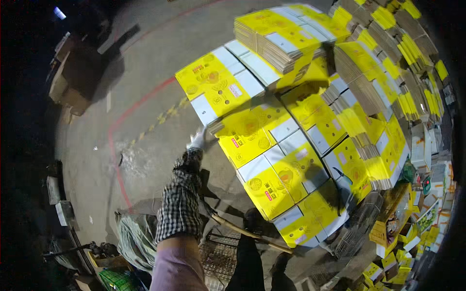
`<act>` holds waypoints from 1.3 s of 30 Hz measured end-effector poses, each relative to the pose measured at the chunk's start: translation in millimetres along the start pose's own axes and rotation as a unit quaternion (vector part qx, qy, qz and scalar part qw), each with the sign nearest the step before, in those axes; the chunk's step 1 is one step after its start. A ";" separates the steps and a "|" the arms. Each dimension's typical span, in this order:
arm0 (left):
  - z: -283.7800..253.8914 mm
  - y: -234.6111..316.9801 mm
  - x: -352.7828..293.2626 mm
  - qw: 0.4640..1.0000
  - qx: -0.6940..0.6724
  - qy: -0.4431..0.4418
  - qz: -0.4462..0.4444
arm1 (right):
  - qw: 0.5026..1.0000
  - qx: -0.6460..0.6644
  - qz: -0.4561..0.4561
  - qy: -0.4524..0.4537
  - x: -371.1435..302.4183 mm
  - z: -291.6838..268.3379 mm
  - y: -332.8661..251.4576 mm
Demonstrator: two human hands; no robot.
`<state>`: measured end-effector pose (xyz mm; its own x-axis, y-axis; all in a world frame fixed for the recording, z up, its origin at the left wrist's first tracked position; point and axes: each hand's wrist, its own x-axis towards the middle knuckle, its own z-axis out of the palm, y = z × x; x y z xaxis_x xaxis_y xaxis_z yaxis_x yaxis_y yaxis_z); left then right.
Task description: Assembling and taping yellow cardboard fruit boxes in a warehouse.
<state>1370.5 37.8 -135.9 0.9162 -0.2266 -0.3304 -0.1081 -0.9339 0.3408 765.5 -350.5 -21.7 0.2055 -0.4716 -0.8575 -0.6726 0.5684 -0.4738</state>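
Far left, in shadow: one heap of brown cardboard boxes (68, 82) on the concrete floor (145, 58); exact number not readable.

Below the heap, at the picture's left edge: two grey blocks (58, 201), one just beside the other.

Across the floor: one red painted line (127, 112), curving from the lower left up toward the cartons.

Lower left: one pile of pale netting (133, 237), with one green crate (116, 280) just beside it at the lower edge.

Left of centre: one forearm in a checked sleeve cover (180, 203), entering from the lower edge and reaching upward. Left hand (198, 139) in a white glove, placed against the near left corner of the yellow flat cartons (245, 136). Fingers on the carton edge; spread or closed: cannot tell, glove small and partly blurred.

Centre bottom: one wooden stick (250, 234) lying slantwise over one wire mesh cage (218, 259).

Centre to right: yellow flat cartons with white panels, bundled and laid flat in overlapping layers. At least seven bundles countable in the near group, the highest (286, 34) at the top of the picture. Touched bundle: at the left margin of the group, in the middle row.

Right: further bundles of folded cartons (383, 43) standing on edge, in rows too dense to count.

Lower right: a scatter of small yellow packages (388, 235), more than five, well apart from the gloved hand
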 end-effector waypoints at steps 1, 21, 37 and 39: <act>-1.4 -15.5 33.1 0.999 0.017 0.042 0.028 | 1.000 -0.015 0.008 -0.001 7.5 10.7 -7.4; 0.3 -13.3 313.3 0.980 0.141 0.120 -0.075 | 0.960 -0.139 0.195 0.149 13.4 70.6 5.3; 139.2 127.6 29.1 0.927 -0.226 -0.121 0.274 | 0.961 -0.046 0.169 0.216 -252.3 -15.4 155.5; 140.5 203.4 -73.3 0.878 -0.270 -0.261 0.295 | 0.963 -0.020 0.150 0.223 -270.6 -20.7 179.6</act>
<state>1227.1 -174.4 -166.1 0.4457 -0.8550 -0.2653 -0.1771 -0.3747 0.9101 574.4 -134.7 129.4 -0.3229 -0.5382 -0.7785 -0.6827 0.7022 -0.2023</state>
